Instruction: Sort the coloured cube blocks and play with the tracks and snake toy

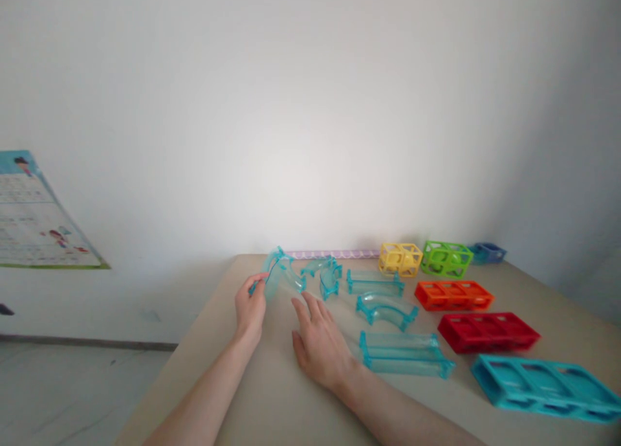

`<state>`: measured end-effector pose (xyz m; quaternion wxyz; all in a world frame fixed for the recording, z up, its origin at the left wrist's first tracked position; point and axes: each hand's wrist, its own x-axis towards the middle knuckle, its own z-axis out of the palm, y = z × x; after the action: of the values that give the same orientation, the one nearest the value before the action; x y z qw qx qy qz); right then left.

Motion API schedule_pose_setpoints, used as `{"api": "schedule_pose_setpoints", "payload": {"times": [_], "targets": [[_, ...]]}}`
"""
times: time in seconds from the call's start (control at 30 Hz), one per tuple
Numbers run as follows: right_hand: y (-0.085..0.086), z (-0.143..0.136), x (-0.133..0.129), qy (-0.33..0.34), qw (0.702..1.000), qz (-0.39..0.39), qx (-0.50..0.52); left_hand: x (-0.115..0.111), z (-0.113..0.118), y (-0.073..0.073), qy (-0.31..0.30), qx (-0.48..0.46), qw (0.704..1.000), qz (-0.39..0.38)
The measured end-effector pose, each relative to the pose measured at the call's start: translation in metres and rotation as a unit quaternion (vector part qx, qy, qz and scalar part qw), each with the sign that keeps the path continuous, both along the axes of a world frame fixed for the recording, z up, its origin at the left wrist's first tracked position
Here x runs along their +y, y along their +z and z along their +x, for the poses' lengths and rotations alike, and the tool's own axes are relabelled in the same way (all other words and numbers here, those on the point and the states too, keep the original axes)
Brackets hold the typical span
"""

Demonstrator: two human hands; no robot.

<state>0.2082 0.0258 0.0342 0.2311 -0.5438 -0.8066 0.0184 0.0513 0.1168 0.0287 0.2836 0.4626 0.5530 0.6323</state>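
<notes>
My left hand (251, 301) pinches the near end of a clear teal curved track piece (272, 271) at the table's far left corner. Just right of that piece lies another curved teal piece (293, 278); whether the two touch is unclear. My right hand (316, 333) hovers over or rests on the table with its fingers apart and nothing in them, its fingertips near that second piece. Beyond it are small curved pieces (330, 279). To its right lie a straight track (376, 283), a curved track (387, 309) and a longer straight track (405, 354).
Along the right side of the table (276, 394) stand yellow (400, 259), green (446, 259), blue (489, 252), orange (454, 295), red (488, 332) and teal (546, 386) open frame blocks. A patterned purple strip (334, 254) runs by the wall. A poster (43, 219) hangs left.
</notes>
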Motion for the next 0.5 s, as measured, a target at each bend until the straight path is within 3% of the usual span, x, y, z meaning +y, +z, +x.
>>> {"api": "schedule_pose_setpoints", "payload": {"times": [0.13,0.27,0.4,0.5], "targets": [[-0.001,0.0,-0.001,0.042,0.998,-0.034,0.027,-0.002,-0.001,0.0,0.018,-0.12,0.993,-0.004],[-0.001,0.002,0.001,0.038,0.997,-0.044,0.047,-0.006,0.0,0.011,0.013,-0.191,0.981,0.006],[-0.003,0.003,0.004,0.048,0.994,-0.036,0.087,-0.014,0.005,0.024,-0.099,-0.293,0.951,0.014],[-0.004,0.002,0.004,0.055,0.995,-0.032,0.083,-0.019,0.01,0.024,-0.176,-0.326,0.929,-0.013]]}}
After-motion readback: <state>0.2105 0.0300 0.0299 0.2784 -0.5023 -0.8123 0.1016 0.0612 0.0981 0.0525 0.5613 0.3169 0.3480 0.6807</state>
